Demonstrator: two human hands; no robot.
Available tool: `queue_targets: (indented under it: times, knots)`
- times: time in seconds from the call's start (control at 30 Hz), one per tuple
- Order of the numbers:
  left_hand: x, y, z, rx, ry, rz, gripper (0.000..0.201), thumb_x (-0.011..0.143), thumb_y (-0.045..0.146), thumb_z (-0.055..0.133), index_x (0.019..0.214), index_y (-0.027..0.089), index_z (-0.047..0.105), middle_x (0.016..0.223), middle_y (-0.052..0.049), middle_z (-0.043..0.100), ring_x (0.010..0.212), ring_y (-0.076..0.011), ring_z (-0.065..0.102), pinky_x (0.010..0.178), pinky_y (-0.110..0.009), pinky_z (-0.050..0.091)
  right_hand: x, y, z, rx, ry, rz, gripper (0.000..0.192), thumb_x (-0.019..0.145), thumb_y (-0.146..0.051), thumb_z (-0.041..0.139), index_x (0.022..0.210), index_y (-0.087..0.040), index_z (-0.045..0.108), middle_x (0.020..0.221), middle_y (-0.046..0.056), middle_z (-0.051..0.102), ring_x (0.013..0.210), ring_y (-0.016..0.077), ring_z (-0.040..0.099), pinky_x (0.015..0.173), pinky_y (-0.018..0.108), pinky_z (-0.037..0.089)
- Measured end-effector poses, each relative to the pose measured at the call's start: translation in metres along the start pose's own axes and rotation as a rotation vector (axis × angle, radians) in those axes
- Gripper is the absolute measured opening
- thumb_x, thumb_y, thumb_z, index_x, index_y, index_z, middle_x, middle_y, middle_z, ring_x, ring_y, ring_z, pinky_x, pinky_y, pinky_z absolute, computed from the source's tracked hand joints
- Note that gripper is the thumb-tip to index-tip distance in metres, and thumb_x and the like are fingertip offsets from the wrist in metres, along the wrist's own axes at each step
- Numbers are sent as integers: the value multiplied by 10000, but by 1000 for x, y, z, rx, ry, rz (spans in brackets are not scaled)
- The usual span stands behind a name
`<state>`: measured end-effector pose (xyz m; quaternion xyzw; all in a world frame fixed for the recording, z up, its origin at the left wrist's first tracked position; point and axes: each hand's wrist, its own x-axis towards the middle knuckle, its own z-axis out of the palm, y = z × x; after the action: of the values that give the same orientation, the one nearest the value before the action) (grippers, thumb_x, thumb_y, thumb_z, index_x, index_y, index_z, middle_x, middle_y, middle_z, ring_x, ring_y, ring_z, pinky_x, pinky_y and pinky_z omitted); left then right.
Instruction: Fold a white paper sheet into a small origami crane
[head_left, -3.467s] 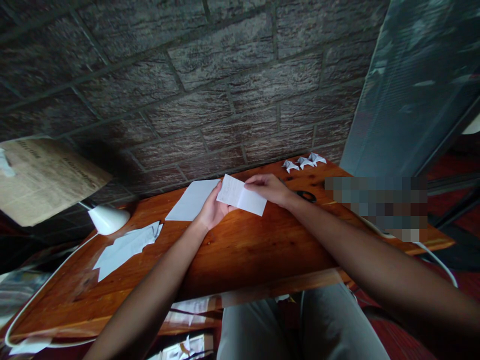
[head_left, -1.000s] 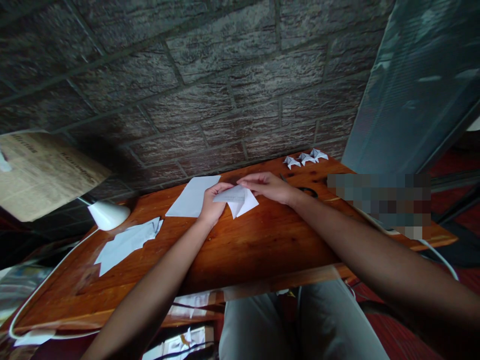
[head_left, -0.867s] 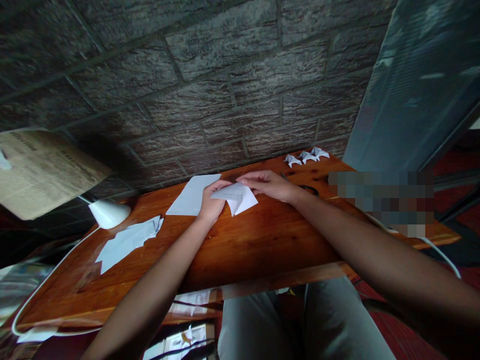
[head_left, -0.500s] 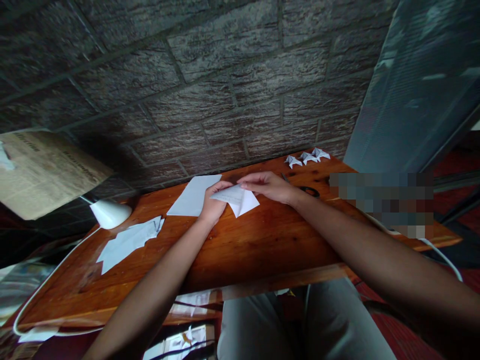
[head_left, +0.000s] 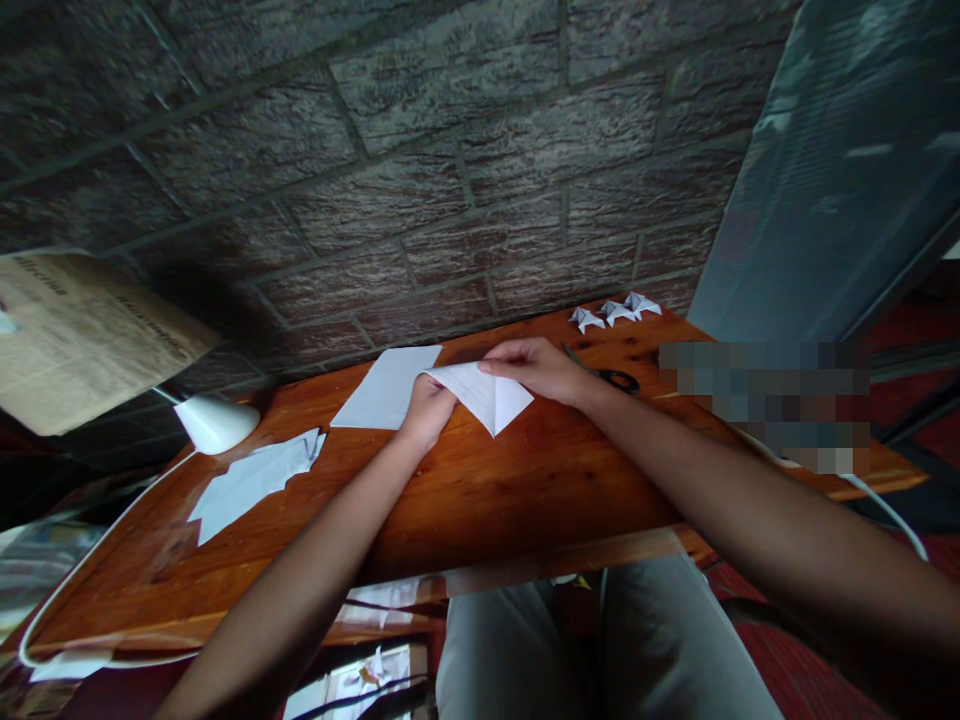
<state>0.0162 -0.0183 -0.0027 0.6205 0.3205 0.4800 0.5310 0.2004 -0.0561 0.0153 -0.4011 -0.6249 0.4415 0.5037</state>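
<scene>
A partly folded sheet of white paper is held just above the wooden table, with a crease running down to its lower point. My left hand grips its left corner, most of the fingers hidden beneath the sheet. At the upper edge, my right hand pinches the paper between thumb and fingers. Behind my left hand lies a stack of white paper. Dark-handled scissors rest beyond my right wrist, partly covered by it.
Several folded paper figures stand in a row at the back right. Cut paper pieces lie at the left, near a lamp with a white base. A brick wall rises behind the table.
The folded paper has opened out somewhat and shifted slightly right, showing more of its surface. My left fingers have slipped further under it; my right hand still pinches the top edge.
</scene>
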Motion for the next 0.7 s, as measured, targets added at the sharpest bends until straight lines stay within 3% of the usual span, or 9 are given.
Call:
queue_targets:
  times: [0.2,0.57,0.7]
  knots:
    - [-1,7,2,-223,42,-153,400,560,446,847,787,133,744,772,-90,760,852,-267,711,787,-366,553,2,2,-3,41,16,5,320,694,-430,770,845,-149,749,760,16,713,661,114,580,623,245,434]
    - [-1,8,-1,-111,22,-134,408,496,403,887,772,144,736,744,-59,756,801,-263,715,727,-351,565,-1,-1,0,45,15,74,314,633,-395,815,808,-144,747,762,20,717,681,123,597,638,251,439]
    - [1,8,1,-179,22,-179,463,587,545,822,807,149,728,772,-71,756,825,-259,713,745,-341,556,0,1,0,51,67,87,318,609,-393,827,794,-147,745,739,16,710,656,116,583,625,251,433]
